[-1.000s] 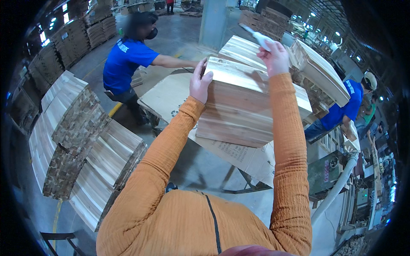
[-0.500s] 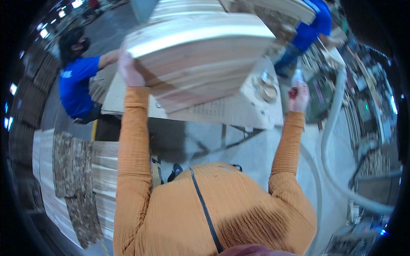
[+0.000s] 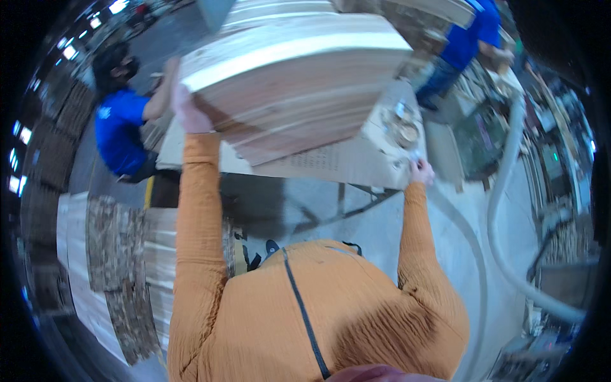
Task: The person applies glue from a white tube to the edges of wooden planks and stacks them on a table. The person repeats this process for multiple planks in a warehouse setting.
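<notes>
My left hand [image 3: 193,113] is closed on the left edge of a wooden panel [image 3: 299,95], a broad striped board with a pale, bright upper edge. The panel is tilted over the table [image 3: 375,167], its lower edge close to the sheet on the tabletop. At the table's right front corner, my right hand [image 3: 421,172] has its fingers drawn together. A small whitish thing shows at its fingertips, too blurred to name. Just beyond that hand, a round tan container [image 3: 405,134] and small clutter lie on the table.
A person in a blue shirt [image 3: 121,130] is at the left, an arm raised near the panel. Another person in blue [image 3: 470,38] stands at the far right. Stacked wood [image 3: 118,254] is at my left. A pale hose [image 3: 499,210] curves down on the right.
My right hand has come down and left, from beside the table to its right front corner. The panel and my left hand have hardly moved. The person at left has raised a forearm.
</notes>
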`<state>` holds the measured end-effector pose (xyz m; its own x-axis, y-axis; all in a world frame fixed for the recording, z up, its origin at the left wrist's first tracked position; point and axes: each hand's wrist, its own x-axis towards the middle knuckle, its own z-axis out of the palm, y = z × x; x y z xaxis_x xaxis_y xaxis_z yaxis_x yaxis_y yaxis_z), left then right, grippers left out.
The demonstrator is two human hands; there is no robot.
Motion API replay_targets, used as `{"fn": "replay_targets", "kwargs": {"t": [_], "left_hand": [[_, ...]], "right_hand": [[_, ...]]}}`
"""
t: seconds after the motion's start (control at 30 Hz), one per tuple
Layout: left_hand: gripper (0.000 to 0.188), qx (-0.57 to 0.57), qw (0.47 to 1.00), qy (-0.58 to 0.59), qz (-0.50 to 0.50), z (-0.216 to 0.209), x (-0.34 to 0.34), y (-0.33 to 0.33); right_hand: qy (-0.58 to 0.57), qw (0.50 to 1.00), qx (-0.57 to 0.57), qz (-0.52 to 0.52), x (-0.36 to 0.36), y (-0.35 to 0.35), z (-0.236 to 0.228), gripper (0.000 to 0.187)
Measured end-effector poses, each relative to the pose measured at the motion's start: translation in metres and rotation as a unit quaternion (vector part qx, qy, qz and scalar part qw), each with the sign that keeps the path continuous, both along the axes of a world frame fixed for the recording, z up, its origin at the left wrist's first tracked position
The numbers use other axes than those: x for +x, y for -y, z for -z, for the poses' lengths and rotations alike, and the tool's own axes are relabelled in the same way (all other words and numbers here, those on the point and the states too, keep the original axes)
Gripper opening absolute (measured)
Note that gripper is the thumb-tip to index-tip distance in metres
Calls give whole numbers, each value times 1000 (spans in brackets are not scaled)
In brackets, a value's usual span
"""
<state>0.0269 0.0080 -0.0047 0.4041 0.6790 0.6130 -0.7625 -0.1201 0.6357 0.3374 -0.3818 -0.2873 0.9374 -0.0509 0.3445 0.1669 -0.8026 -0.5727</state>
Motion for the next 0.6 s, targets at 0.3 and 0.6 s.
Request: {"fn": "replay_targets", "kwargs": {"t": [0.3,0.6], "left_hand": [[63,104,975,-49,-192,6,-7,-9],[75,84,970,-135,-183,22,-26,4]], "right_hand": [[108,991,60,-42,-27,9,-13,35],[-161,825,434,-326,-58,-46,-56,38]]}}
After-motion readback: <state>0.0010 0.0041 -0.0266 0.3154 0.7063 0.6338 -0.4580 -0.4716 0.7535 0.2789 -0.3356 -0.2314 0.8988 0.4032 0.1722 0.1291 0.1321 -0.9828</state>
